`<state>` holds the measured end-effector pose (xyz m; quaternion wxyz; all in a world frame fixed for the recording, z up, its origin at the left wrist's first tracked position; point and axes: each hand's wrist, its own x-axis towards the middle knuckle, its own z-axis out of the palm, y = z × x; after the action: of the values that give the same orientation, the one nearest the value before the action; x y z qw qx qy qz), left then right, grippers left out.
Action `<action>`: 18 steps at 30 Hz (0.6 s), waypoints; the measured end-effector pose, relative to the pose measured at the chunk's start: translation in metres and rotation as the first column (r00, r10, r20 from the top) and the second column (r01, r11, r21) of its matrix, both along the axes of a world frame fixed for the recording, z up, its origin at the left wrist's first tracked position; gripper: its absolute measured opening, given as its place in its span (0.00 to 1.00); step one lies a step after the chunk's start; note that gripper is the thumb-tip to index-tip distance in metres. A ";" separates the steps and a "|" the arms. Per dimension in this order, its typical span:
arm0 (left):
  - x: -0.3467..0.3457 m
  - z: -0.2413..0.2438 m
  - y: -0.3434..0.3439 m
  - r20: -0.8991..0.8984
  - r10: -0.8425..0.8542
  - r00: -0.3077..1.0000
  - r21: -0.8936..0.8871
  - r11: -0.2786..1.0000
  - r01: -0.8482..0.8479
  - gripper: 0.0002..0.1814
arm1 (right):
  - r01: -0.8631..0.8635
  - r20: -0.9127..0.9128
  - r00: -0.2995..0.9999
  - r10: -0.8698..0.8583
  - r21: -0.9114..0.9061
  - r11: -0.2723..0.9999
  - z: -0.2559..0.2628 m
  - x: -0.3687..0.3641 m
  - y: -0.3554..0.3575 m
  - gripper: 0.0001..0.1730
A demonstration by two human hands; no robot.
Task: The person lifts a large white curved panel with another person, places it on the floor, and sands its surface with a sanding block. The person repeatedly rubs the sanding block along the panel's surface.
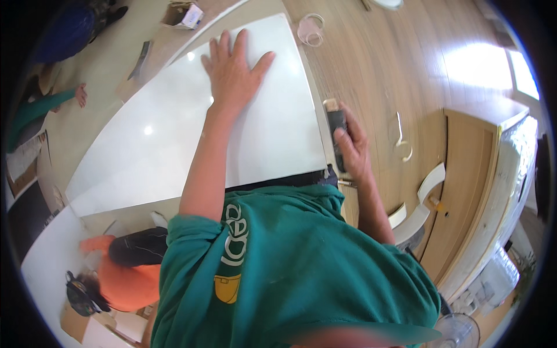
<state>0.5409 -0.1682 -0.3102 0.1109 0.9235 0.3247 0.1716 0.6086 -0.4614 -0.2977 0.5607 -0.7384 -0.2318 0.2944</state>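
Observation:
A large glossy white panel [278, 113] lies in front of my body. Pressed flat near its far end is my left hand [235, 74], fingers spread and holding nothing. My right hand [356, 148] grips a dark block-like hand tool [336, 119] with a tan end, perhaps a sanding block. The tool is just beside the panel's right edge; whether it touches the edge cannot be told. The panel's near edge is close to my waist.
A wooden cabinet [463, 182] with wrapped boards stands at the right. White curved strips [411, 226] and a coil of edging [311, 29] are around the wood-look floor. A person in orange [126, 278] crouches at lower left; another's green sleeve [39, 106] shows farther left.

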 end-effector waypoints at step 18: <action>0.029 0.012 0.027 0.126 0.009 0.992 -0.075 0.997 0.000 0.42 | 0.061 0.520 0.849 -0.098 0.089 0.994 0.003 0.101 0.194 0.22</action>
<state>0.5697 -0.1407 -0.2984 0.1653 0.9053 0.3252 0.2178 0.7096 -0.2675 -0.2949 0.5133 -0.7798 -0.3548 0.0508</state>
